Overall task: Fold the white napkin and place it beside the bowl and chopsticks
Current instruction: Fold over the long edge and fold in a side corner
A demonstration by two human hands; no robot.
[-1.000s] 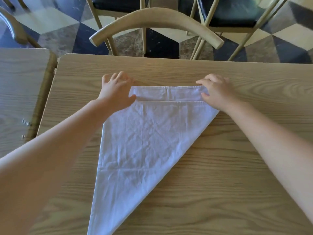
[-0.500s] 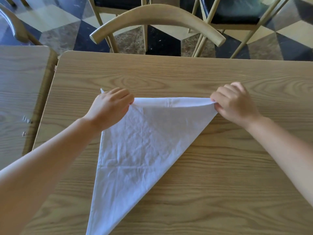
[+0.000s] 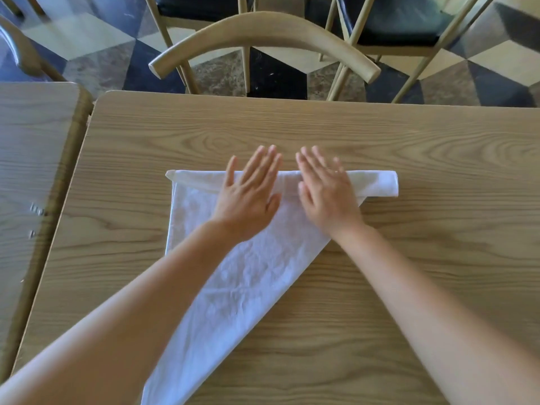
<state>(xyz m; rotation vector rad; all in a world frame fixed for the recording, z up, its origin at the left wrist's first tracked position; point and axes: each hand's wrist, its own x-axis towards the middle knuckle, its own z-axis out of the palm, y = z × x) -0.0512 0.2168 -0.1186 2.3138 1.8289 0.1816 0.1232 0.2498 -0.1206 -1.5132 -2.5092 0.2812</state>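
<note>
The white napkin (image 3: 248, 276) lies on the wooden table (image 3: 409, 273) as a long triangle, its point running off the near edge of the view. Its far edge is rolled into a thick band (image 3: 377, 184) across the top. My left hand (image 3: 248, 194) lies flat, palm down, fingers apart, on the middle of that band. My right hand (image 3: 327, 194) lies flat beside it, also palm down on the band. Neither hand grips the cloth. No bowl or chopsticks appear in view.
A second wooden table (image 3: 32, 176) stands close on the left with a narrow gap between. A wooden chair back (image 3: 263, 27) curves just past the far table edge. More chairs with dark seats (image 3: 400, 21) stand behind on a patterned tile floor.
Both hands let go of the napkin's far corners and came together at the middle, now lying flat on it. The far edge has been turned over again into a thicker band.
</note>
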